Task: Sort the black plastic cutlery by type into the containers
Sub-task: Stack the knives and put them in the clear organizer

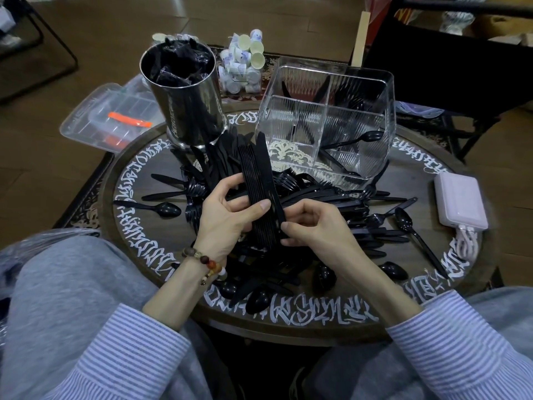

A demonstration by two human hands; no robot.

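Observation:
A stacked bundle of black plastic knives (258, 180) stands upright over the table's middle. My left hand (227, 215) grips it from the left, thumb across the front. My right hand (311, 226) pinches the bundle's lower right edge. Beneath them lies a heap of loose black cutlery (331, 197): forks, knives and spoons. A clear ribbed divided container (331, 116) stands behind on the right, holding a spoon (354, 140) and a few other pieces. A shiny metal cylinder (187, 93) at the back left is full of wrapped black cutlery.
The round dark table (135, 197) carries white lettering round its rim. A pink power bank (460, 200) with a coiled cable sits at the right edge. A clear lidded box (109, 116) lies back left, and a jar of small cups (242, 64) stands behind. My knees flank the table.

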